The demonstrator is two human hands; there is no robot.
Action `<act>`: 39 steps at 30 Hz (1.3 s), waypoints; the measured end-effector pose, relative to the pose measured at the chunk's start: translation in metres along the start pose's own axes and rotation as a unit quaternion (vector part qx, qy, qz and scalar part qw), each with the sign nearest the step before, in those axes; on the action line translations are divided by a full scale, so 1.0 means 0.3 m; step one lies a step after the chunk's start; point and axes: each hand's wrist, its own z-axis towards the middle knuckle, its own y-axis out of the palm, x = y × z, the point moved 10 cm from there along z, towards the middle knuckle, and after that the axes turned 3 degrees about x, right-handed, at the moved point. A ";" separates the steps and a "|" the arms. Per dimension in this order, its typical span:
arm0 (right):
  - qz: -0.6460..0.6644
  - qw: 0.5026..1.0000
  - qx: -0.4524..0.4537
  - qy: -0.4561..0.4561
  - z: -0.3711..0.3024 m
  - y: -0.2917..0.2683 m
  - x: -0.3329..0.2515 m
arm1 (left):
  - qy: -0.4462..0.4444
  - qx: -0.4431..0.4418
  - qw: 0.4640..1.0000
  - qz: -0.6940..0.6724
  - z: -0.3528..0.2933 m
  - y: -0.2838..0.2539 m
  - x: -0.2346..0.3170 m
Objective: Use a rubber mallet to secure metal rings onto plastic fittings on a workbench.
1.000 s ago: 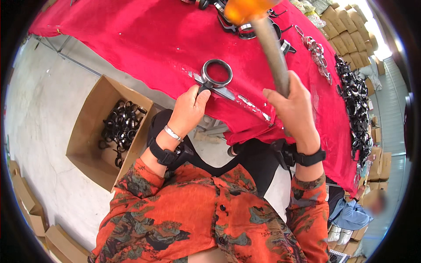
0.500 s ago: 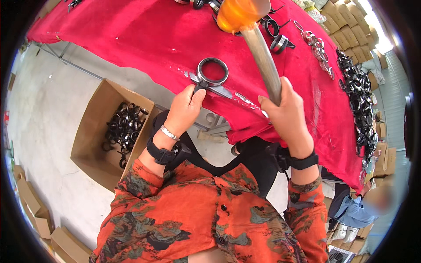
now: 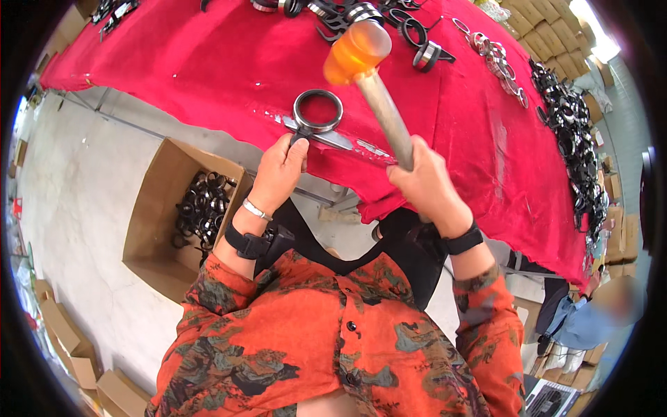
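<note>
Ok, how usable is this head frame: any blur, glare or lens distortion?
Head view: strong fisheye bend with a black rim; the red table edge curves. The mallet and ring clamp are fairly sharp. Daylight washes out the boxes at top right.

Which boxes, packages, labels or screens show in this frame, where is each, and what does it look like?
Open cardboard box: on the floor left of the left hand, brown, flaps open, dark metal rings inside.
Flat cardboard boxes: lower left floor edge, brown, closed.
Stacked cartons: beyond the red table, top right, tan, in rows.
Printed sheet: bottom right, dark picture on white.
No screens visible.
</note>
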 end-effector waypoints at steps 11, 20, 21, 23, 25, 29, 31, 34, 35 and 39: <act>0.210 0.961 -0.023 0.180 -0.125 0.110 0.129 | -0.004 -0.012 1.000 0.003 0.011 0.010 -0.015; 0.211 0.966 0.021 0.149 -0.202 0.077 0.099 | -0.006 -0.007 1.000 -0.008 0.008 0.013 -0.018; 0.255 0.947 -0.059 0.188 -0.221 0.188 0.145 | -0.005 -0.010 1.000 -0.009 0.003 0.020 -0.018; 0.326 0.898 -0.112 0.273 -0.237 0.167 0.113 | -0.036 0.002 0.999 -0.025 -0.001 -0.006 -0.050; 0.325 0.903 -0.111 0.259 -0.253 0.139 0.081 | -0.024 0.001 0.999 -0.022 0.004 -0.017 -0.045; 0.230 0.966 0.022 0.117 -0.257 0.065 0.033 | -0.007 0.014 1.000 0.007 -0.001 -0.026 -0.021; 0.126 0.986 0.054 0.093 -0.271 0.095 0.044 | -0.009 0.008 1.000 -0.009 0.002 -0.004 -0.021; 0.071 0.995 0.019 0.067 -0.231 0.118 0.067 | 0.000 0.012 1.000 -0.021 0.023 0.000 -0.045; 0.063 0.996 0.003 0.070 -0.231 0.081 0.023 | -0.003 0.010 1.000 -0.018 0.005 0.001 -0.046; 0.103 0.994 0.019 0.026 -0.160 0.006 -0.141 | -0.004 0.041 0.999 0.012 -0.006 -0.032 -0.055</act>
